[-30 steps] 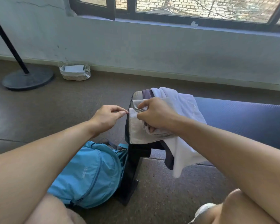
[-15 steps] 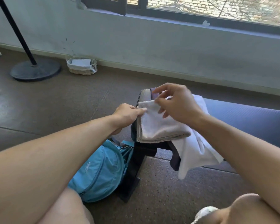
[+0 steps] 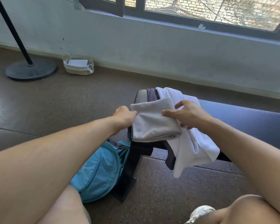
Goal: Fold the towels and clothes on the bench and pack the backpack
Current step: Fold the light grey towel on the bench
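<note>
A folded grey towel (image 3: 152, 122) lies on the left end of the dark bench (image 3: 249, 120). My left hand (image 3: 124, 115) pinches the towel's left edge. My right hand (image 3: 189, 114) rests on its right side, index finger stretched across the top, thumb raised. Under the towel a white garment (image 3: 194, 151) hangs over the bench's front edge, with a dark purple garment (image 3: 151, 94) beneath it. A light blue backpack (image 3: 99, 172) leans on the floor against the bench leg, below my left forearm.
A black stand with a round base (image 3: 31, 70) is at the far left. A small wicker basket (image 3: 78, 67) with white paper sits by the wall under the window. My knees and a white shoe (image 3: 200, 210) fill the bottom edge.
My right hand came off the towel's far corner and moved down onto its right side. The towel now lies flatter and folded. My left hand keeps its pinch on the left edge.
</note>
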